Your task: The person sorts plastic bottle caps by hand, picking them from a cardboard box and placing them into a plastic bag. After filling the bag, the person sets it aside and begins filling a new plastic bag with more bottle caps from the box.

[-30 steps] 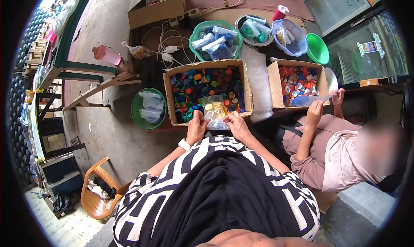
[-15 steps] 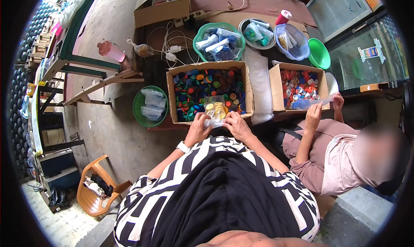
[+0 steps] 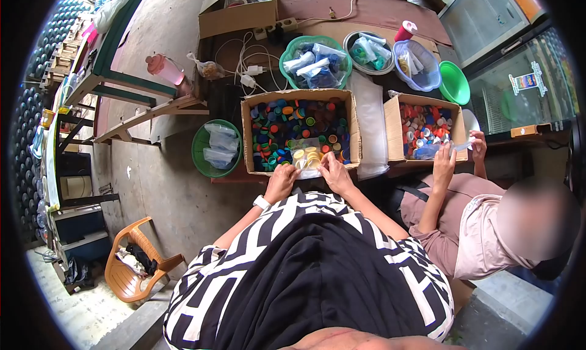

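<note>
Both hands hold a clear plastic bag (image 3: pixel 310 159) with yellow caps inside, over the front edge of a cardboard box (image 3: pixel 359 130). Its left edge is pinched by my left hand (image 3: pixel 284 180), which has a white band at the wrist. My right hand (image 3: pixel 334 175) has its fingers closed on the right side of the bag. Behind the bag, the box is filled with multicoloured bottle caps (image 3: pixel 293 121).
To the right, a co-worker (image 3: pixel 452 197) holds a clear bag over a smaller box (image 3: pixel 394 127) of caps. A green basket (image 3: pixel 196 154) with bags is at left. Bowls (image 3: pixel 285 66) of filled bags stand behind. An orange chair (image 3: pixel 122 277) is at lower left.
The view has shifted slightly, so the boxes appear a little lower and further right. My hands have spread the top of the bag flatter and still hold it.
</note>
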Motion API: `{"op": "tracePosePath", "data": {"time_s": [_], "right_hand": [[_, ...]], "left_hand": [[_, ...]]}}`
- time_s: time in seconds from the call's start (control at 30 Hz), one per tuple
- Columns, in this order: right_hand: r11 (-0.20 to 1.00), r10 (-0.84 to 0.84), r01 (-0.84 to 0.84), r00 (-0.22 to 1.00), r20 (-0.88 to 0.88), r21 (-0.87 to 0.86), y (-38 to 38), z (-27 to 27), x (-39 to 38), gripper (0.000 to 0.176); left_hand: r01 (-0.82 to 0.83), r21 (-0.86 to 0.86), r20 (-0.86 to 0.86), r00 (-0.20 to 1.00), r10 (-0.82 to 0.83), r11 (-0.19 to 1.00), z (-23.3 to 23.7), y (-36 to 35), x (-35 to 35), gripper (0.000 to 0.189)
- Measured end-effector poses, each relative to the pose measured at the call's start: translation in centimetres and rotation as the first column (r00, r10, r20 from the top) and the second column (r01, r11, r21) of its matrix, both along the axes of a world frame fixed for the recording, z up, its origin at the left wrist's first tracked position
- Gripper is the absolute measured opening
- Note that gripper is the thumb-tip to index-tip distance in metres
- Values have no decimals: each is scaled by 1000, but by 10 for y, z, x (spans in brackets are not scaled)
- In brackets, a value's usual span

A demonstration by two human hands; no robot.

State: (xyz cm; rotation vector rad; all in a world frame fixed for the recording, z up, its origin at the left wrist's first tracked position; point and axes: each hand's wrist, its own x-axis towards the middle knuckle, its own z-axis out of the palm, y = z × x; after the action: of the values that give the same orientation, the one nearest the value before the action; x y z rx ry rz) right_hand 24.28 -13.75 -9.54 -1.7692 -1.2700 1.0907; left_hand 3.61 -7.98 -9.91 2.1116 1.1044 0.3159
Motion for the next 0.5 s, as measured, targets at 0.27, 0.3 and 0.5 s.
{"op": "tracePosePath", "data": {"time_s": [0.27, 0.3, 0.5], "right_hand": [[938, 294, -340, 884, 363, 69, 0, 20, 3, 23], [926, 302, -367, 864, 402, 92, -1, 26, 2, 25], [939, 284, -335, 883, 374, 77, 10, 9, 7, 25]], "left_hand": [[-180, -148, 90, 977, 194, 973, 1, 2, 7, 18], [-180, -147, 91, 977, 195, 973, -1, 2, 7, 18], [-80, 229, 166, 985, 42, 970, 22, 2, 14, 26]]}}
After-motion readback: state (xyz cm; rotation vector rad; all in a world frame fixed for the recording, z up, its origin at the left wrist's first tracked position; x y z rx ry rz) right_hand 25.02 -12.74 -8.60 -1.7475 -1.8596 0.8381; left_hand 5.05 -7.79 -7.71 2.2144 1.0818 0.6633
